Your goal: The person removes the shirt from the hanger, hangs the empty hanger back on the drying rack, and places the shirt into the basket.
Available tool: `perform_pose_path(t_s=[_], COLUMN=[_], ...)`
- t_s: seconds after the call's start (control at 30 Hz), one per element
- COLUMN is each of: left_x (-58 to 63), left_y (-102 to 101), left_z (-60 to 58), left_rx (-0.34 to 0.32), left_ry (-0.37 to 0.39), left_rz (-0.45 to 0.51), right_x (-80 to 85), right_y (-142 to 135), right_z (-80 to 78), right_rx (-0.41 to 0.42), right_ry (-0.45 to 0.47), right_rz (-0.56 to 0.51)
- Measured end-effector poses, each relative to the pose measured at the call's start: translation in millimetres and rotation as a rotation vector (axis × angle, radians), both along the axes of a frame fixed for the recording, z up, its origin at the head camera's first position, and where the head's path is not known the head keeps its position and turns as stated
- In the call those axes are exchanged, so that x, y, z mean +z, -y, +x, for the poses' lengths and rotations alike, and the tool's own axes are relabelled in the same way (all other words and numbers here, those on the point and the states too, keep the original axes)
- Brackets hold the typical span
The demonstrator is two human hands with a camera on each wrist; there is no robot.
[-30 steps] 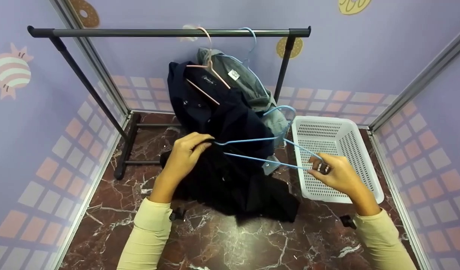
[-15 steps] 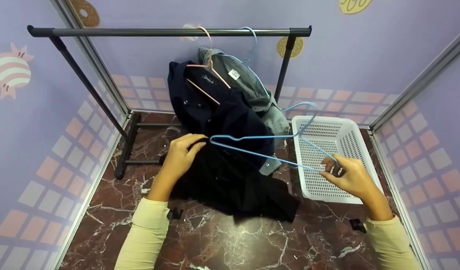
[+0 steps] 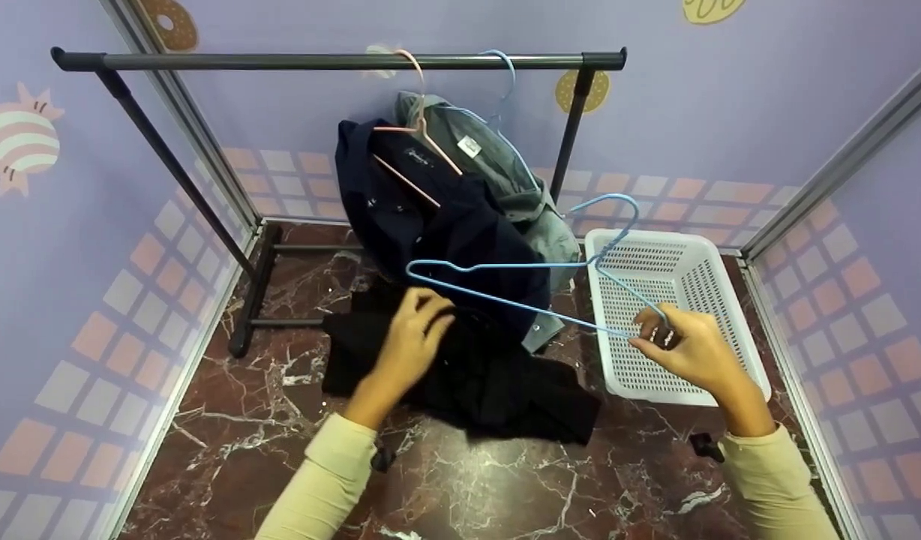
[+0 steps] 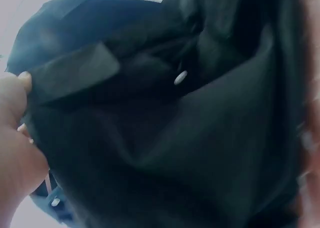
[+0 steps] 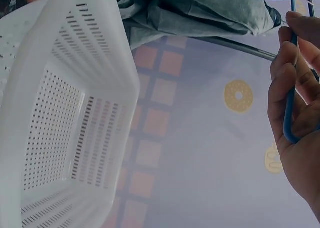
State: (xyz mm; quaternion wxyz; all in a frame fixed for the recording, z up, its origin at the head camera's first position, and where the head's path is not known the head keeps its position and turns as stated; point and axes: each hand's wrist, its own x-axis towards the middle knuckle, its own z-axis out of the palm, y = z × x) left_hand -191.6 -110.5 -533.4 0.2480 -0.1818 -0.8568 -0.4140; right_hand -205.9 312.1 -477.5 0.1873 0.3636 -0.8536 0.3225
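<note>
My left hand [image 3: 409, 334] pinches the collar edge of a black buttoned shirt [image 3: 498, 390], which lies bunched on the floor below it. In the left wrist view, the thumb and a fingertip grip the dark cloth [image 4: 165, 138], and a small pale button shows on it. My right hand [image 3: 689, 349] holds one end of a blue clothes hanger [image 3: 505, 266], its fingers curled round the wire. The hanger's other end points left, bare, just above the left hand. Its hook rises over the white basket. The right wrist view shows the blue wire [image 5: 290, 105] across the right palm.
A black clothes rack [image 3: 280, 62] stands behind. From it hang a navy shirt [image 3: 385, 202] on a pink hanger [image 3: 423, 127] and a grey-green shirt [image 3: 532, 202] on a blue hanger. A white perforated basket [image 3: 730, 315] sits at the right. Purple walls enclose three sides.
The hanger's left end has come out from the black shirt's collar and now shows bare. My left hand has moved right and slightly down, while the right hand has shifted a little right.
</note>
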Motion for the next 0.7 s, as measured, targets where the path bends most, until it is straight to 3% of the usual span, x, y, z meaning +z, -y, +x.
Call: perform_pose_path(t_s=[0.2,0.4,0.53,0.7], left_x=[-29.4,-57.3,-74.1,-90.4], left_y=[-25,-40,-46,-50], left_z=[15.1,26.3,30.6,35.0], left_rx=[0.018,-0.015,-0.048,-0.11], left_ry=[-0.01,-0.007,0.056,0.206], left_rz=[-0.105,-0.167,-0.259,-0.408], right_x=[-4.8,-9.6,-12.6,-16.3], right_y=[7,12,15,17], right_z=[-0.5,-1.5,-2.1,-2.4], right_rx=[0.025,0.029,0.033,0.026], right_ry=[0.021,-0.001,-0.006,0.018], right_rz=[0.014,0.019,0.023,0.042])
